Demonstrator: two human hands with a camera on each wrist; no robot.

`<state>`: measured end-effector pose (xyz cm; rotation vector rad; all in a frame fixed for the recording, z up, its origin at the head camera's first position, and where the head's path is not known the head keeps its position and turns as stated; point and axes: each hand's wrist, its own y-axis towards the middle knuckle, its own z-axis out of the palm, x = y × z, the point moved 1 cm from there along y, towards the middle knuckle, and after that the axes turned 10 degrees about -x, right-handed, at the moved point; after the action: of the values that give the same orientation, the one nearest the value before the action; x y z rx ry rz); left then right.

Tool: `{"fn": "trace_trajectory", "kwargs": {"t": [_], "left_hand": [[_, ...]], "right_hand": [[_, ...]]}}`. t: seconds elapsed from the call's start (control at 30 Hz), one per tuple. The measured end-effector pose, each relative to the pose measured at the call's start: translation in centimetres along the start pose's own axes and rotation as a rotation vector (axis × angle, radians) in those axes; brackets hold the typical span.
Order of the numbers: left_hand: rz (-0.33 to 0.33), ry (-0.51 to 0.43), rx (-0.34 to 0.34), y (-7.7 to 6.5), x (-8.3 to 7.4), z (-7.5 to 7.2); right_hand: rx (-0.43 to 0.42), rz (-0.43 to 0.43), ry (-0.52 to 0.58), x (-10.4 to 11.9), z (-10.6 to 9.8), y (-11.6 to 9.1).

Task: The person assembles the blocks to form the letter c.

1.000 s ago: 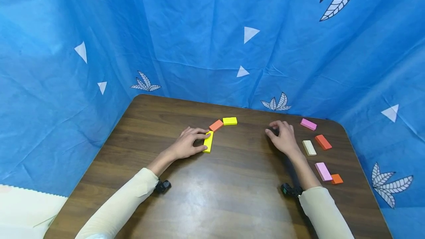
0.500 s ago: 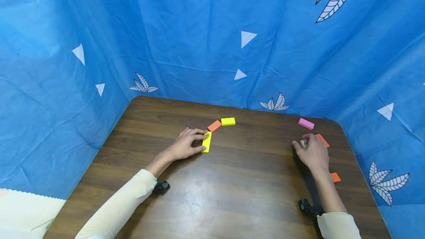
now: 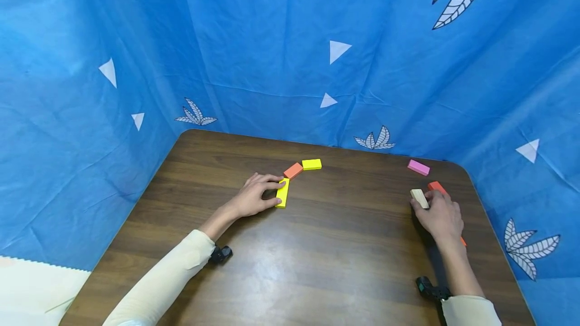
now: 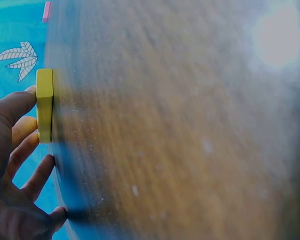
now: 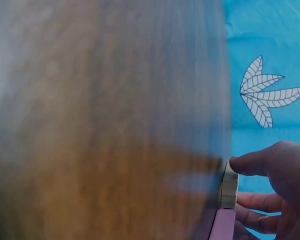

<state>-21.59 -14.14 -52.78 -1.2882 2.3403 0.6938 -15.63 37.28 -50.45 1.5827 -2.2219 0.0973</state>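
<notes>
On the wooden table, my left hand (image 3: pixel 254 197) pinches a yellow block (image 3: pixel 283 193) between thumb and fingers; the same yellow block (image 4: pixel 44 105) stands out in the left wrist view. My right hand (image 3: pixel 438 218) is over the blocks at the right, thumb on one side of a cream block (image 3: pixel 419 197) and fingertips on the other. In the right wrist view the thumb tip meets the upper end of the cream block (image 5: pixel 229 186). Just beside it is a pink block (image 5: pixel 222 225), which the hand hides in the head view.
An orange block (image 3: pixel 293 170) and another yellow block (image 3: pixel 311 164) continue in a line beyond the held yellow one. At the right lie a pink block (image 3: pixel 418 167), a partly covered red block (image 3: pixel 437 186) and a sliver of orange block (image 3: pixel 463 241). Blue curtain (image 3: pixel 281 54) surrounds the table.
My right hand has moved right and nearer, from the middle of the table to the cream block, which has hardly shifted. The left hand and its yellow block have stayed put.
</notes>
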Motion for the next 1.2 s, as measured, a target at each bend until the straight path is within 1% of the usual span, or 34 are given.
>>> {"fn": "trace_trajectory", "kwargs": {"t": [0.2, 0.47, 0.73, 1.0, 1.2], "left_hand": [[-0.01, -0.011, -0.001, 0.0, 0.1, 0.0], [-0.006, -0.022, -0.004, 0.0, 0.3, 0.1], [0.003, -0.009, -0.004, -0.1, 0.1, 0.1], [0.0, 0.0, -0.005, -0.1, -0.1, -0.2], [0.01, 0.0, -0.01, -0.1, -0.1, -0.1]], "right_hand": [[0.023, -0.023, -0.007, -0.6, 0.1, 0.1], [0.036, -0.019, -0.005, -0.7, 0.2, 0.3], [0.032, -0.035, 0.008, -0.9, 0.3, 0.3], [0.004, -0.09, 0.028, 0.2, 0.2, 0.9], [0.006, -0.118, 0.06, 1.2, 0.5, 1.3]]}}
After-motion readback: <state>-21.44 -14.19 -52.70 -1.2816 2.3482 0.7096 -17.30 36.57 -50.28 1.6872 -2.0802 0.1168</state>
